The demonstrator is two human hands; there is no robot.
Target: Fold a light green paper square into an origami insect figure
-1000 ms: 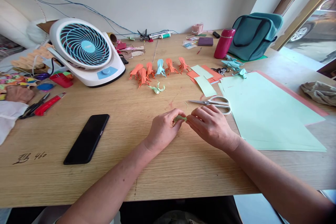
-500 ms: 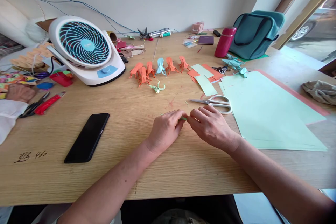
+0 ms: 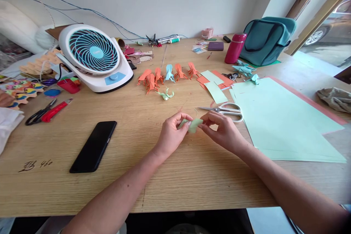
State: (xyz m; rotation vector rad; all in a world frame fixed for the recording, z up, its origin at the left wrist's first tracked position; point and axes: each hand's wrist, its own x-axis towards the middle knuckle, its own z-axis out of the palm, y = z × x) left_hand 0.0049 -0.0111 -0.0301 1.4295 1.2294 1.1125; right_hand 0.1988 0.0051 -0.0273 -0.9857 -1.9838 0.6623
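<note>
A small piece of pale green folded paper [image 3: 195,125] is held between my two hands just above the table. My left hand [image 3: 173,130] pinches its left part between thumb and fingers, which cover some of it. On the other side my right hand [image 3: 221,128] grips the right edge with thumb and fingertips. White-handled scissors [image 3: 230,111] lie just beyond my right hand. Farther back, orange folded paper figures [image 3: 150,82] stand in a group with a light blue one [image 3: 169,73]. Nearer lies a pale green folded figure [image 3: 165,94].
Large green sheets [image 3: 282,120] lie at the right, with cut strips [image 3: 216,92] beside them. A black phone [image 3: 93,147], a red cutter [image 3: 56,110] and a fan [image 3: 95,58] occupy the left. A bottle [image 3: 235,48] and teal bag [image 3: 267,42] stand behind.
My hands have turned and parted slightly, so more of the green paper shows between them. At the far left, the other person's hand and sleeve have drawn back towards the picture's edge.
</note>
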